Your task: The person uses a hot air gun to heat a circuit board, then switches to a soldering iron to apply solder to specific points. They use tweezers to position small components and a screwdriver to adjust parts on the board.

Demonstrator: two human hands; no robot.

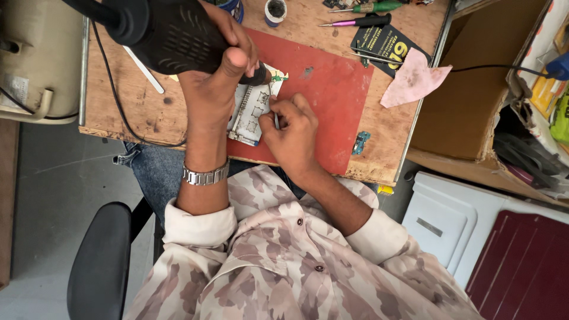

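My left hand (216, 65) grips a black hot-air gun (160, 29) by its handle, with the nozzle pointing down at a small circuit board (252, 109). The board lies on a red mat (332, 101) on the wooden workbench (136, 101). My right hand (290, 133) rests on the mat beside the board and pinches a thin metal tool, probably tweezers (275, 118), with its tip at the board's right edge. A metal watch (204, 176) is on my left wrist.
Screwdrivers (361, 15), a black packet (385, 44), a pink cloth (412, 77) and small pots (275, 10) lie at the bench's back. A small blue part (361, 143) sits near the front edge. A cardboard box (474, 89) stands right, a black chair arm (98, 261) lower left.
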